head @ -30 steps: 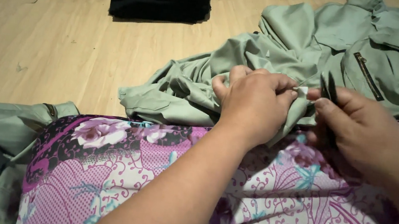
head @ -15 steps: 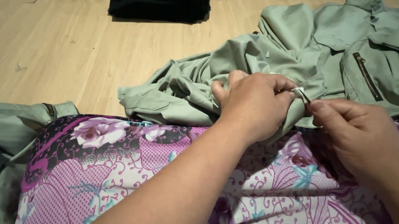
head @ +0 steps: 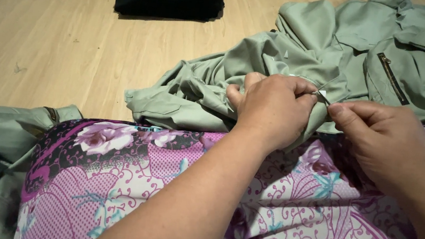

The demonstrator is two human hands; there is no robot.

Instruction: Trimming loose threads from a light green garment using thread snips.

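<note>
The left hand (head: 272,107) is bunched tight on a fold of the sage-green garment (head: 304,66); just beside its fingertips, the right hand (head: 380,144) pinches a small metal tool (head: 323,96) against the cloth; the zipper (head: 392,78) lies beyond.

The left forearm enters from the bottom edge at about 6 o'clock and runs up toward 1 o'clock, bare, ending in the left hand (head: 272,107) near the middle of the view. That hand lies palm down, knuckles up, its fingers curled under and bunched into a loose fist, the thumb tip showing at its 9 o'clock side. The right hand (head: 380,146) comes in from the lower right corner, at about 4 o'clock, its wrist bent so the back of the hand faces up. Its thumb and forefinger are pressed together in a pinch, pointing toward 10 o'clock. The pinching tips sit just beside the left hand's knuckles, at that hand's 3 o'clock.
</note>
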